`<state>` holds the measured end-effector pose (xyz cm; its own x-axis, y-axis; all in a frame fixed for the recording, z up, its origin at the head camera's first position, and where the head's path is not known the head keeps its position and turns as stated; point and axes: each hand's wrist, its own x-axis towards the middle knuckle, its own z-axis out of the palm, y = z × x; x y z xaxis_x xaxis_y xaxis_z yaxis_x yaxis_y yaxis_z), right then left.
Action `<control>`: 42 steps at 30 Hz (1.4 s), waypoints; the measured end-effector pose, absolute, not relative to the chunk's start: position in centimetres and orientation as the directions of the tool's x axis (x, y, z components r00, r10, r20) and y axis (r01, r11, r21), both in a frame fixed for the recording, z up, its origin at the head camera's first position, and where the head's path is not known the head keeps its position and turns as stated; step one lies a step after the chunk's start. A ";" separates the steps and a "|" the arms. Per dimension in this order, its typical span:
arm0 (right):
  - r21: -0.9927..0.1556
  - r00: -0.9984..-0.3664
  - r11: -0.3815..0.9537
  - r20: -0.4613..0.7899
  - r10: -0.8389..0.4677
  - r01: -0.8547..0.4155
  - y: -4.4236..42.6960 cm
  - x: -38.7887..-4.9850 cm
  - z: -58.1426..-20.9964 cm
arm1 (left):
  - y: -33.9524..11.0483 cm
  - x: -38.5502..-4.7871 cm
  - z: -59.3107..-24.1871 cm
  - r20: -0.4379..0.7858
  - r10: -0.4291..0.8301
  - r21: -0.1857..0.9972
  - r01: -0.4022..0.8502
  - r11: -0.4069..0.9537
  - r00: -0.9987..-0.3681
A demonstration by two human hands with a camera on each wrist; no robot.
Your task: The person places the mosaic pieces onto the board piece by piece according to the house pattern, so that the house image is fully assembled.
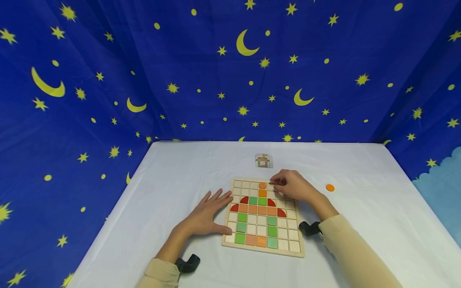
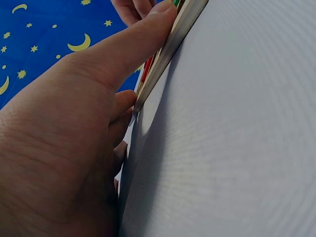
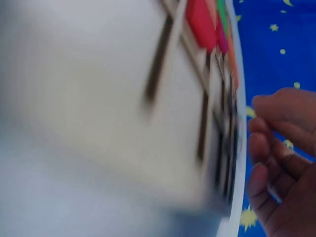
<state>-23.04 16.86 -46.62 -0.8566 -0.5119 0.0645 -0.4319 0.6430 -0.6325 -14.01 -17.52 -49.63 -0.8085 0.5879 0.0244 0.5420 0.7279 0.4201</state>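
Note:
A square wooden board [image 1: 263, 253] with a grid of cells lies on the white table, bearing red, orange and green tiles. An orange round tile [image 1: 263, 185] sits in its top row above an orange square tile [image 1: 262, 193]. My left hand [image 1: 207, 216] rests at the board's left edge, fingers spread, thumb on the lower left corner; the left wrist view shows the thumb [image 2: 133, 39] against the rim. Over the board's upper right part hovers my right hand [image 1: 293, 185], its fingertips just right of the round tile. In the right wrist view its fingers [image 3: 259, 148] are loosely bent, with nothing visible between them.
A small picture card [image 1: 264, 160] with a similar coloured pattern lies beyond the board. Another orange disc [image 1: 330, 187] is on the table to the right. Blue curtains [image 1: 201, 72] with moons and stars stand behind and on both sides.

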 end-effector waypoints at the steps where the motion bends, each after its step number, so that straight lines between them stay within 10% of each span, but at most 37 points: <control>1: -0.632 -0.860 0.647 0.061 -0.506 -0.426 17.2 -22.9 -46.5 | -17.5 -14.0 -49.7 0.022 0.587 0.421 0.540 0.729 -0.809; 42: -0.518 -0.971 0.823 0.081 -0.225 -0.234 32.1 -20.3 -47.3 | -17.6 -13.9 -49.8 0.022 0.581 0.418 0.536 0.734 -0.813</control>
